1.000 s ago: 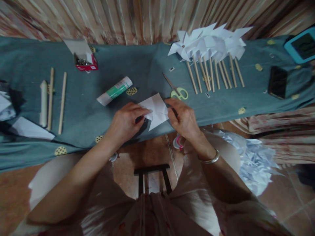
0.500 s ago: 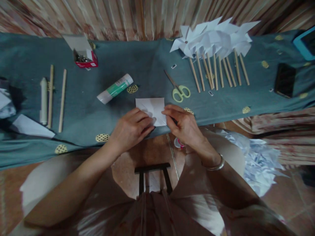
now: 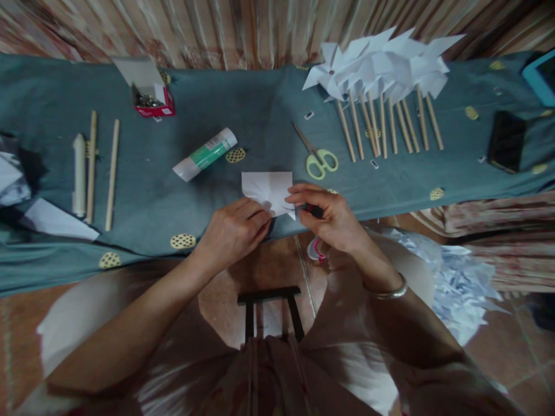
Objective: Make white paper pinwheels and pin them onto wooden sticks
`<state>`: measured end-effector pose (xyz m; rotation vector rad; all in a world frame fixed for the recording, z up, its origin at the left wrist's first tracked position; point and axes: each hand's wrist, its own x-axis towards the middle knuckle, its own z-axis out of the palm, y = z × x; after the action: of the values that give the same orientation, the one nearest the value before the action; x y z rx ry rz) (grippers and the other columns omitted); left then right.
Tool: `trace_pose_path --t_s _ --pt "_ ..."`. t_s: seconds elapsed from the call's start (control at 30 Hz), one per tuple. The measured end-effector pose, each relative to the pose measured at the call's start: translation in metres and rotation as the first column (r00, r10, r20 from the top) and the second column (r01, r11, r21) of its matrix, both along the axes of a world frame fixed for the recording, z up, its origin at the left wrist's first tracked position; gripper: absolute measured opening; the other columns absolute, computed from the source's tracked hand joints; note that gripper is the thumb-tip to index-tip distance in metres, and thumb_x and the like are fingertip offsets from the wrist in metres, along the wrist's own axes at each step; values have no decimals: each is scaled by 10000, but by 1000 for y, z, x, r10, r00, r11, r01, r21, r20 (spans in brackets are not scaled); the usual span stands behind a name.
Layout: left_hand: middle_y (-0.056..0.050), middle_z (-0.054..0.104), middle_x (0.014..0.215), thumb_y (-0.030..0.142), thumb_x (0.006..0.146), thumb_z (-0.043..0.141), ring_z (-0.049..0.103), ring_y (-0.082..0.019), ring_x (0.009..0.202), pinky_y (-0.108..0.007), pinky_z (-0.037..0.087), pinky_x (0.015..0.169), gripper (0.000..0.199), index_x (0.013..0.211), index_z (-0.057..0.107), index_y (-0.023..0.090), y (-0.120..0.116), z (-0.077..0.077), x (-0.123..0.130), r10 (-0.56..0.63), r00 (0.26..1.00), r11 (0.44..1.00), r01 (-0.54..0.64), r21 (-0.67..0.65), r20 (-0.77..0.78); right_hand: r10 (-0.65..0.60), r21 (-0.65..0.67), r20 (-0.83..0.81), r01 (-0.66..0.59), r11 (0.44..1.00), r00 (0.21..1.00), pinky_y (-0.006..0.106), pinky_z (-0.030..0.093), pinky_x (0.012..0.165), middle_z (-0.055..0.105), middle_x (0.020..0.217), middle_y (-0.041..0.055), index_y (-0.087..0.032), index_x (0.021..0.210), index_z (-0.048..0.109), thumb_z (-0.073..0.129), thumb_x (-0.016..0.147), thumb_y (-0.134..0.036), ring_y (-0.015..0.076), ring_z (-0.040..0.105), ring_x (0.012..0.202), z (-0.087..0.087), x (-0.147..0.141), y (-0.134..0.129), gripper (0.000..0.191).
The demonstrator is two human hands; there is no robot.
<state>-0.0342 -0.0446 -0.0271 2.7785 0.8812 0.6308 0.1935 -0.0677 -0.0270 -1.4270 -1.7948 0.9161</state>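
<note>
A small white paper [image 3: 267, 188] lies at the table's near edge, its lower right corner sticking out as a point. My left hand [image 3: 237, 227] pinches its lower left part, fingers pressed together. At the paper's right edge, my right hand [image 3: 328, 216] has its index finger and thumb curved around a gap, with the fingertips touching the edge. Green-handled scissors [image 3: 319, 163] lie beyond my right hand. A green and white glue stick [image 3: 205, 154] rests beyond my left hand.
White paper pinwheels [image 3: 377, 68] on wooden sticks lie at the back right, near a black phone [image 3: 507, 141]. An open red box [image 3: 154, 104] of small metal pieces stands back left. Two wooden sticks [image 3: 113, 176] and a white folded paper [image 3: 60, 221] lie left.
My right thumb has moved away from the index finger, opening a gap. The paper's lower right corner now shows as a raised or folded point. The view has shifted slightly.
</note>
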Motion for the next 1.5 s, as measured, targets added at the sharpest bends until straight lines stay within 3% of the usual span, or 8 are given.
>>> trace_pose_path --t_s 0.13,0.33,0.6,0.97,1.5 --pt "-96 704 891 196 970 496 656 -203 818 -320 550 694 216 962 702 132 -2 1 0 -10 1000 998 11 -61 16 28 -65 -91 -34 997 995 400 522 979 724 1188 58 -241 916 772 707 785 -199 214 672 1125 2 -1 3 152" --pt "-92 707 887 177 955 517 653 -204 818 -313 546 697 185 973 693 124 -5 2 0 -26 1000 998 25 -52 0 21 -74 -121 -30 997 992 384 531 929 739 1114 53 -227 828 775 701 798 -190 203 684 1059 1 -5 8 87" --pt "-90 726 922 206 965 507 660 -196 827 -307 554 735 209 1062 675 127 -7 0 1 31 1000 998 -31 -49 2 -41 22 2 41 999 999 393 515 956 712 1123 53 -218 790 746 706 790 -174 212 676 1066 -8 -16 11 60" --pt "-103 730 981 206 987 482 671 -209 903 -330 587 780 236 1020 698 117 -7 -1 3 -35 999 996 37 -81 23 -28 87 106 19 996 994 420 505 1002 706 1143 64 -217 776 713 674 823 -155 219 656 1121 -6 -24 12 88" --pt "-96 729 944 198 981 499 680 -198 874 -312 584 764 219 1007 702 117 -7 -5 5 -7 998 997 12 -76 68 -35 120 96 23 992 995 419 517 971 708 1135 91 -190 798 681 724 793 -169 236 668 1086 -10 -23 13 47"
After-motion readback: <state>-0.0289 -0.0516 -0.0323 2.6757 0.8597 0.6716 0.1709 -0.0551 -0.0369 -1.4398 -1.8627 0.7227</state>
